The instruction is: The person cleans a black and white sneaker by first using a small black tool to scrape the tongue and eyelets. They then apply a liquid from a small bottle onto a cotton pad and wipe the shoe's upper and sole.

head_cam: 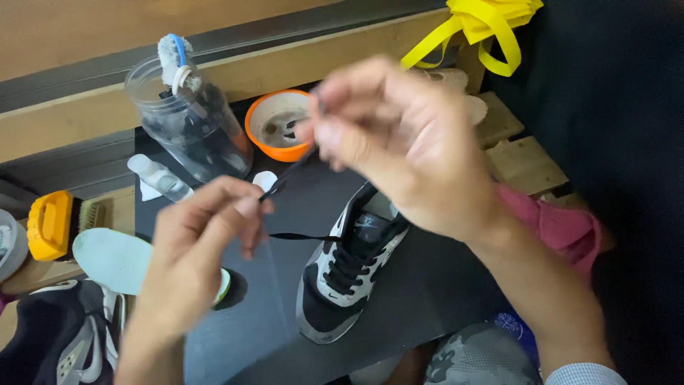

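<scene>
A black shoelace [286, 174] stretches between my two hands above a black work surface [427, 285]. My left hand [196, 246] pinches its lower end between thumb and forefinger. My right hand [388, 139], blurred, is raised and pinches the lace's upper end. Another stretch of black lace [299, 236] runs from the left hand toward a black, white and grey sneaker [349, 264] lying on the surface below my hands.
A clear plastic jar with brushes [189, 117], an orange bowl [278, 127], a small white bottle [160, 177], a yellow brush [53, 224], a pale insole [114, 258], a second sneaker [60, 339], a yellow bag [491, 25] and a red cloth [563, 228] surround the work area.
</scene>
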